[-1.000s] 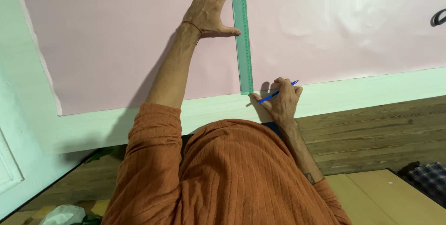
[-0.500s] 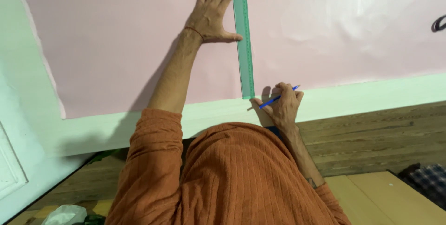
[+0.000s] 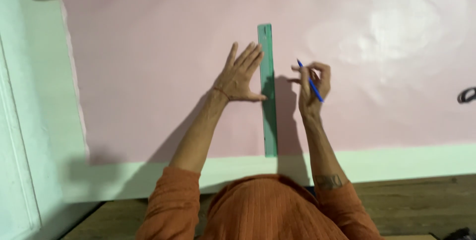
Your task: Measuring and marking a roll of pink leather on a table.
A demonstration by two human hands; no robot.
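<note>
Left hand (image 3: 241,76) flat, fingers spread, pressing long green ruler (image 3: 268,91) upright on pink sheet (image 3: 148,71). Right hand (image 3: 312,84) just right of ruler, pinching blue pen (image 3: 310,81). Pale green surface (image 3: 396,163) beneath sheet.

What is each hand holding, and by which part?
The right hand pinches a blue pen near its middle. The left hand presses flat beside the green ruler.
</note>
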